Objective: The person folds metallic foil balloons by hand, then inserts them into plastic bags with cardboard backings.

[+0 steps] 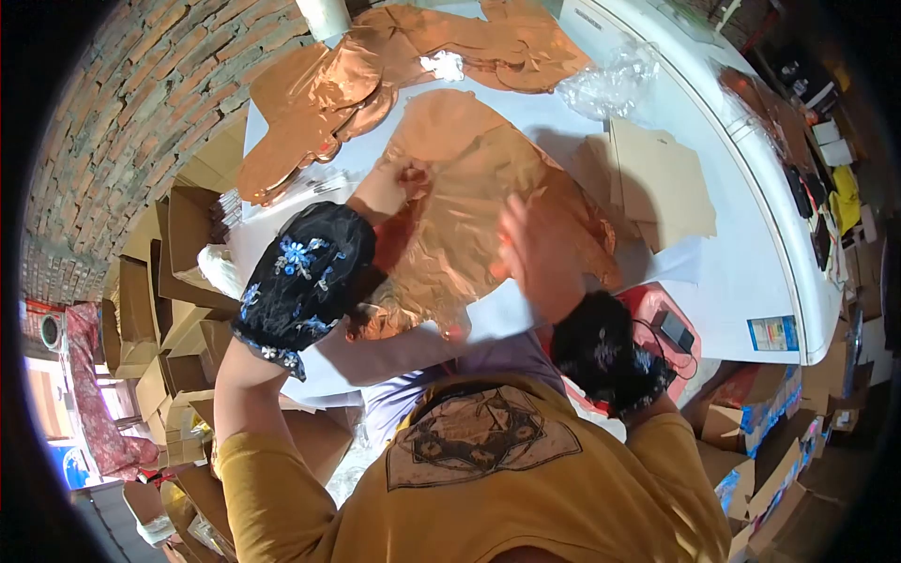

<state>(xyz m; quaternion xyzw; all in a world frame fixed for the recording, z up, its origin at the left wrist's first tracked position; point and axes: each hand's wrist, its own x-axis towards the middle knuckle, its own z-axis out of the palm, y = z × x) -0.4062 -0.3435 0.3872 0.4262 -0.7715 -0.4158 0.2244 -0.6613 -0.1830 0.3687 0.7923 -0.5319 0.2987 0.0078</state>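
A large copper-coloured foil piece lies wrinkled on the white table in front of me. My left hand rests at its left side, with the fingertips bent at the foil; what they hold, if anything, is hidden. Over the right part of the foil is my right hand, blurred by motion, with its fingers stretched out and nothing seen in them. Black sleeve covers are on both forearms, the left one with blue flowers.
More copper foil pieces lie along the table's far side. Crumpled clear plastic and flat tan cardboard sheets are at the right. A red container stands near my right forearm. Open cardboard boxes line the left.
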